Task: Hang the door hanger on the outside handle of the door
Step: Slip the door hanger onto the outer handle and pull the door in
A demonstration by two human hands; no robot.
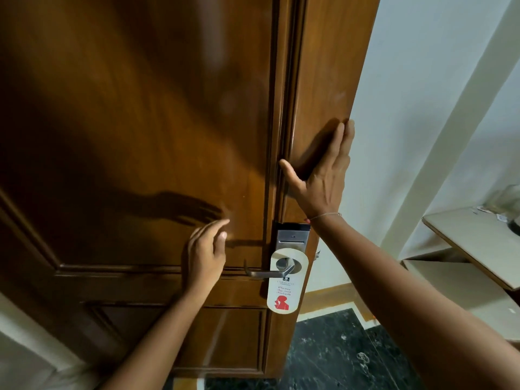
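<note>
A white door hanger [284, 291] with red print hangs by its loop on the metal lever handle [263, 273] of the brown wooden door [140, 136], just below a silver card lock [292, 237]. My left hand [206, 257] hovers left of the handle, fingers loosely spread, holding nothing and close to the door panel. My right hand [320, 178] lies flat and open against the door's edge, above the lock.
A white wall [422, 108] stands to the right of the door edge. A pale shelf [478, 243] juts out at the right with small items on it. Dark marble floor [337, 356] shows below.
</note>
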